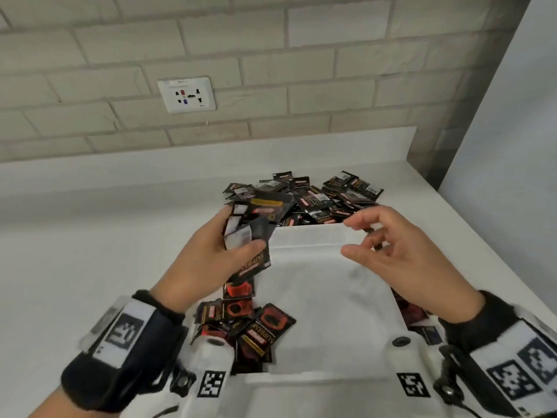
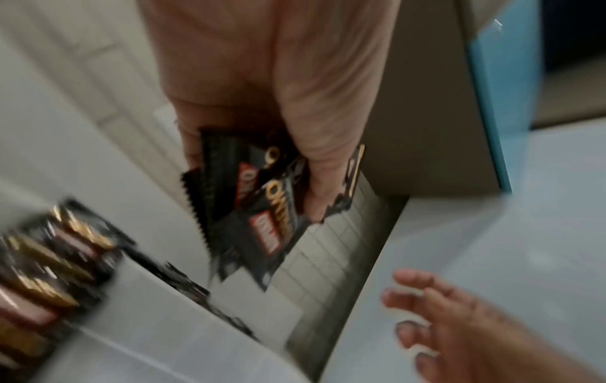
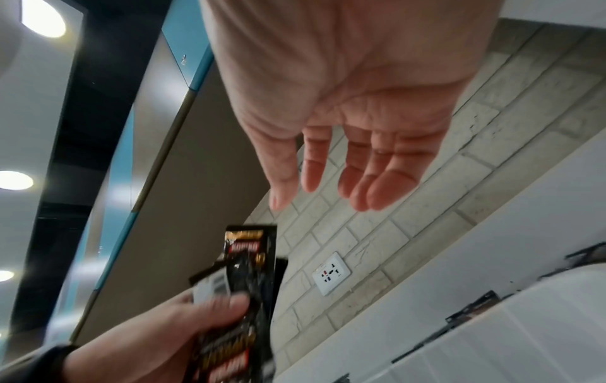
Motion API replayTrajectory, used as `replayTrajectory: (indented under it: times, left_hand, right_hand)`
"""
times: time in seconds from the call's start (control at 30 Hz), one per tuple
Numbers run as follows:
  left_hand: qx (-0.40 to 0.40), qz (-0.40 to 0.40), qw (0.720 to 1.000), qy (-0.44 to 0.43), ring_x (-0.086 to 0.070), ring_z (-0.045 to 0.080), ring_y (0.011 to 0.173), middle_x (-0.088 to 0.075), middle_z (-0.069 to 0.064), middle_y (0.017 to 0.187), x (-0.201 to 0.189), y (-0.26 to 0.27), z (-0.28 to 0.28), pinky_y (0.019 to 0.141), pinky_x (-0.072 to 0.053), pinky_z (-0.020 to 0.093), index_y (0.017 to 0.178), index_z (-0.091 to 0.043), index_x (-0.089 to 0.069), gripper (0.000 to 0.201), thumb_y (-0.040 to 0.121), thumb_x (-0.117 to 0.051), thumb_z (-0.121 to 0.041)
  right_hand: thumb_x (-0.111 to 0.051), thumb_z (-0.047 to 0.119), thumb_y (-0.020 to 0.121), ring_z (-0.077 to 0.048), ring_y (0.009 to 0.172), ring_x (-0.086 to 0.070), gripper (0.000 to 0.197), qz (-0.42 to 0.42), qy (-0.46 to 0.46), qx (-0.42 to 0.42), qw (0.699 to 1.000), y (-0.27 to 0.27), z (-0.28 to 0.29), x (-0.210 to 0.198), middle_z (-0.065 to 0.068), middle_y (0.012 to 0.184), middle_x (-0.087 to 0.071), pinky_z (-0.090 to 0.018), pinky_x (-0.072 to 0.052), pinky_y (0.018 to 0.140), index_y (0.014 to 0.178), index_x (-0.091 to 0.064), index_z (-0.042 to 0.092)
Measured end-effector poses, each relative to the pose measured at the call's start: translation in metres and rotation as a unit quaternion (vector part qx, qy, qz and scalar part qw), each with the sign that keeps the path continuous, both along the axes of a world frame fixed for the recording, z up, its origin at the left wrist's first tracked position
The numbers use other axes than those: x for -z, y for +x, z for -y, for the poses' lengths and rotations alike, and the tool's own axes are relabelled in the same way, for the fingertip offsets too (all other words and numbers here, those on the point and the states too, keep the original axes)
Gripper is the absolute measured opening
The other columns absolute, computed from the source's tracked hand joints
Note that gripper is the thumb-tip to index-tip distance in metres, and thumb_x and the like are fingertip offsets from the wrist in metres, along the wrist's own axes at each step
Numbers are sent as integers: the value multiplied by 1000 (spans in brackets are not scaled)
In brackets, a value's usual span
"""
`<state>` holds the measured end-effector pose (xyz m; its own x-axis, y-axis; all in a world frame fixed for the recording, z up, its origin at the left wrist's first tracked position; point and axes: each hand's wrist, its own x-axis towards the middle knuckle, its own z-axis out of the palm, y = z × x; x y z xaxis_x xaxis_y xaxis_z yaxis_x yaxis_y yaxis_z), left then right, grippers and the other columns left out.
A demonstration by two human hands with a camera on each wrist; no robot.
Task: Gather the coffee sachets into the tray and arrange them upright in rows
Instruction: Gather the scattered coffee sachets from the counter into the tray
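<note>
My left hand [image 1: 223, 245] grips a fanned bunch of black coffee sachets [image 1: 256, 224] above the left far corner of the white tray [image 1: 316, 236]. The same bunch of sachets [image 2: 249, 207] shows under my thumb in the left wrist view, and again as held sachets [image 3: 242, 298] in the right wrist view. My right hand [image 1: 388, 245] hovers over the tray's right side, fingers loosely spread and holding nothing; the open right hand [image 3: 344, 165] shows a bare palm. Several sachets [image 1: 250, 324] lie in the tray's left near part. A loose sachet pile [image 1: 316, 197] lies on the counter behind the tray.
The white counter [image 1: 90, 251] runs to a brick wall with a wall socket [image 1: 187, 95]. A grey side wall [image 1: 512, 146] closes the right. A few sachets [image 1: 419, 318] lie by the tray's right side under my right wrist.
</note>
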<state>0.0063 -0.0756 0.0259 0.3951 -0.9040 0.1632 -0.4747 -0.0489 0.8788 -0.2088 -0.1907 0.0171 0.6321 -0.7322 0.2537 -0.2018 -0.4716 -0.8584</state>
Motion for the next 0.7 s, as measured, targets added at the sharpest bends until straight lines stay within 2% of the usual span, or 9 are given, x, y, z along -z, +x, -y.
replayTrajectory:
  times: [0.07, 0.17, 0.23, 0.3, 0.4, 0.47, 0.57, 0.63, 0.7]
  left_hand:
    - [21, 132, 989, 69, -61, 4, 87, -65, -16, 96, 6, 9, -7, 74, -46, 16, 96, -41, -51, 30, 82, -67, -19]
    - [70, 293, 928, 221, -59, 12, 88, -61, -10, 102, 21, 14, -11, 77, -48, 28, 110, -38, -46, 32, 86, -61, -25]
    - [105, 356, 883, 288, -58, 11, 96, -60, -10, 112, 33, 15, -13, 82, -47, 27, 118, -34, -44, 32, 89, -54, -27]
    - [136, 400, 851, 313, -54, 9, 104, -56, -12, 120, 37, 14, -15, 87, -43, 24, 122, -34, -40, 31, 92, -49, -32]
    - [188, 451, 800, 348, -46, 9, 109, -46, -14, 128, 40, 14, -19, 92, -40, 25, 131, -33, -29, 43, 92, -46, -38]
    - [219, 436, 787, 378, -42, 5, 108, -43, -17, 124, 39, 18, -22, 91, -38, 21, 135, -37, -24, 55, 87, -50, -37]
    - [254, 395, 789, 397, -37, -1, 111, -39, -23, 125, 38, 24, -25, 91, -37, 17, 133, -47, -17, 71, 76, -58, -41]
    - [264, 383, 797, 386, -33, -4, 114, -32, -29, 126, 36, 24, -26, 84, -35, 12, 119, -59, -7, 73, 72, -61, -45]
    - [269, 378, 801, 379, -31, -5, 112, -27, -33, 120, 34, 22, -26, 73, -32, 9, 106, -64, -6, 68, 69, -61, -49]
  right_hand:
    - [-67, 33, 75, -2, 82, -58, 26, -25, 1, -11, 1000, -8, 2, 5, 19, 105, -53, -15, -47, 68, 93, -52, 43]
    - [-65, 35, 77, -2, 89, -57, 26, -76, 2, -41, 996, -17, 1, 14, 22, 108, -50, -13, -45, 70, 96, -52, 47]
    - [-65, 36, 77, -3, 93, -57, 29, -105, -2, -56, 993, -24, 0, 16, 28, 113, -44, -14, -45, 72, 98, -51, 50]
    - [-65, 34, 78, -1, 94, -56, 31, -122, -1, -54, 991, -30, -1, 16, 32, 113, -41, -15, -46, 73, 98, -50, 52]
    - [-65, 29, 80, 2, 93, -55, 32, -131, 6, -38, 991, -43, 0, 15, 30, 113, -43, -15, -47, 74, 101, -49, 48]
    - [-65, 27, 82, 4, 88, -56, 32, -140, 21, -16, 990, -53, 4, 13, 26, 114, -45, -13, -47, 73, 104, -51, 44]
    - [-63, 28, 84, 5, 81, -57, 27, -169, 42, 35, 984, -71, 16, 12, 22, 105, -53, -6, -43, 68, 106, -52, 40]
    - [-61, 30, 86, -2, 82, -58, 21, -213, 45, 54, 975, -83, 27, 18, 20, 103, -56, -5, -42, 68, 102, -54, 40]
    - [-59, 31, 88, -2, 83, -56, 17, -294, 41, 56, 953, -91, 35, 29, 17, 98, -56, -5, -40, 68, 102, -53, 38]
